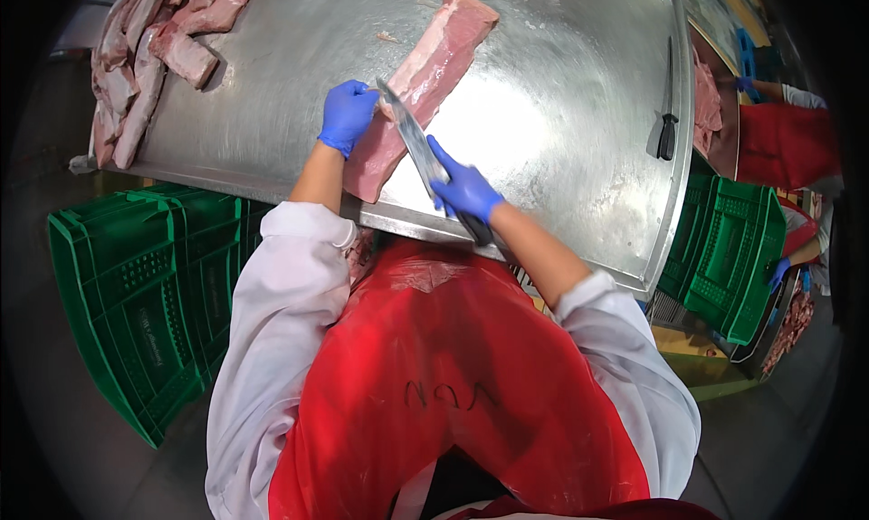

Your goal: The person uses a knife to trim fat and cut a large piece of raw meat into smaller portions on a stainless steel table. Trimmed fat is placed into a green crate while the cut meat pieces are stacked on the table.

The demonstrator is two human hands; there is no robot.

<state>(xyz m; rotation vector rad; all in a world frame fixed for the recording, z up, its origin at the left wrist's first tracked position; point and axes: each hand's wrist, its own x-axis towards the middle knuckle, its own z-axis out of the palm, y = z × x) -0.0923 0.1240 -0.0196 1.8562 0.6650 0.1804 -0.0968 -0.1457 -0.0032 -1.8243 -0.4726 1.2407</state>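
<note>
No labelled packages, signs or screens show here. The nearest things to packaging are the green slotted plastic crates (154, 294) at lower left and another such green crate (733, 257) at right. The left crates' side may carry a faint moulded mark, too blurred to tell.
</note>
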